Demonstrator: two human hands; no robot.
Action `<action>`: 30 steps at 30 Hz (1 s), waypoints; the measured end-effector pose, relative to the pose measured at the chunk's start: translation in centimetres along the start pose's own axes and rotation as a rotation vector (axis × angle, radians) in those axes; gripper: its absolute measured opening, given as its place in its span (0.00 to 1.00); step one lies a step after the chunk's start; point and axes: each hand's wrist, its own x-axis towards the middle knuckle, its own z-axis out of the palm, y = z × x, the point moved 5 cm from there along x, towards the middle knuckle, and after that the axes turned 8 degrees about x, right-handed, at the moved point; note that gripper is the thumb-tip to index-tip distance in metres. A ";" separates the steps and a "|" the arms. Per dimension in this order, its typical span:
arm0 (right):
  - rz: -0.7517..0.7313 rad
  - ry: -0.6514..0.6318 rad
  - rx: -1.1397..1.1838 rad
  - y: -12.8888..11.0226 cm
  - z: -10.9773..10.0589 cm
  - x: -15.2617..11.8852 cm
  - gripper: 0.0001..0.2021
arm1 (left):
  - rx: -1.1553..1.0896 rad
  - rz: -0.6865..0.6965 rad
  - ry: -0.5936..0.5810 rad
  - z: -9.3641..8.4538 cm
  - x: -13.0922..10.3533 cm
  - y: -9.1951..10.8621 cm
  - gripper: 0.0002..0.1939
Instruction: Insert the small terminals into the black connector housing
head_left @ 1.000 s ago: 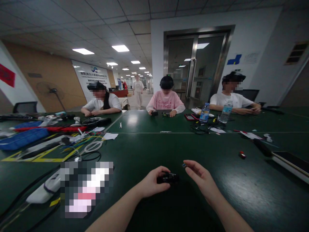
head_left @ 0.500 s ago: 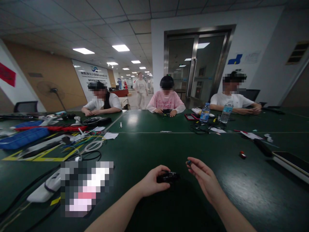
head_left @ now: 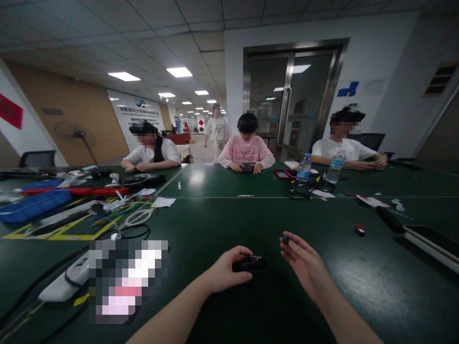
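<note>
My left hand (head_left: 233, 270) is wrapped round the near end of a black object (head_left: 254, 262) with small pale markings, low over the green table. Its exact kind cannot be made out. To the right, my right hand (head_left: 303, 260) is raised, pinching a small dark blue-green piece (head_left: 285, 239) between thumb and fingertips. That piece is too small to name. The two hands are apart, and the small piece does not touch the black object.
A small red item (head_left: 360, 230) lies to the right, near a flat tablet-like device (head_left: 432, 246). On the left are a white power strip (head_left: 60, 284), coiled cables (head_left: 139, 217) and a blue tray (head_left: 38, 205). Bottles (head_left: 304, 167) stand across the table (head_left: 215, 215), where several people sit.
My right hand has shifted slightly right, turning the small piece a little. My left hand holds the black object almost unmoved. In the background, a walking person has come nearer and moved right.
</note>
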 end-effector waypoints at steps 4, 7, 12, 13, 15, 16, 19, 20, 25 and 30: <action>0.004 0.007 0.005 0.0 0.0 -0.1 0.17 | 0.009 0.002 0.001 -0.1 0.0 0.2 0.23; 0.005 0.001 -0.006 0.0 0.0 -0.1 0.17 | 0.013 0.001 0.007 -0.1 0.0 0.3 0.23; -0.012 -0.009 -0.034 0.1 -0.1 0.1 0.15 | 0.016 -0.015 0.004 0.0 -0.1 0.2 0.23; -0.013 -0.016 -0.037 0.1 -0.1 0.1 0.15 | 0.016 -0.016 0.006 0.0 -0.1 0.1 0.23; -0.017 -0.026 -0.048 0.1 0.0 0.0 0.14 | 0.013 -0.015 0.003 0.0 0.0 0.1 0.23; -0.021 -0.027 -0.056 0.1 0.0 0.0 0.14 | 0.013 -0.015 0.001 0.0 0.0 0.0 0.23; -0.032 -0.025 -0.077 0.1 0.0 0.0 0.14 | 0.023 -0.024 0.000 0.0 0.0 0.0 0.23; -0.031 -0.026 -0.079 0.1 0.0 0.0 0.14 | 0.027 -0.025 0.003 -0.1 -0.1 0.1 0.23; -0.008 -0.038 -0.059 0.2 0.0 0.0 0.15 | 0.014 -0.017 -0.005 0.0 0.0 0.1 0.23; 0.000 -0.053 -0.049 0.2 0.4 -0.2 0.17 | 0.021 -0.020 0.001 0.1 0.1 0.0 0.24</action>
